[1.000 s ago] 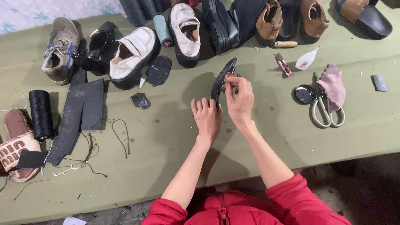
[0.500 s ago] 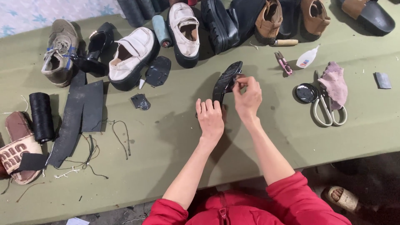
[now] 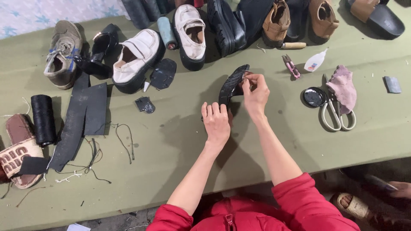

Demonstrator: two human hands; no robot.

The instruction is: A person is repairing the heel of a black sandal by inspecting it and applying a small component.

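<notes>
Since the earlier frame little has been moved: at frame centre above the green desk (image 3: 171, 141), the black shoe sole (image 3: 232, 83) is still pinched by right-hand fingers (image 3: 252, 83) and steadied by the left hand (image 3: 217, 122), fingers together

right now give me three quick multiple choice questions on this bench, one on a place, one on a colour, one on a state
1. Where do the scissors lie?
A. right of the hands
B. beside the black thread spool
C. inside a white shoe

2. What colour are the person's sleeves?
A. blue
B. red
C. grey

3. What is the right hand doing?
A. lying flat on the table
B. pinching the top end of a black shoe sole
C. gripping the scissors

Answers:
1 A, they lie by the pink cloth, right of both hands.
2 B, both sleeves are red.
3 B, its fingers close on the black shoe sole while the left hand steadies it.
</notes>
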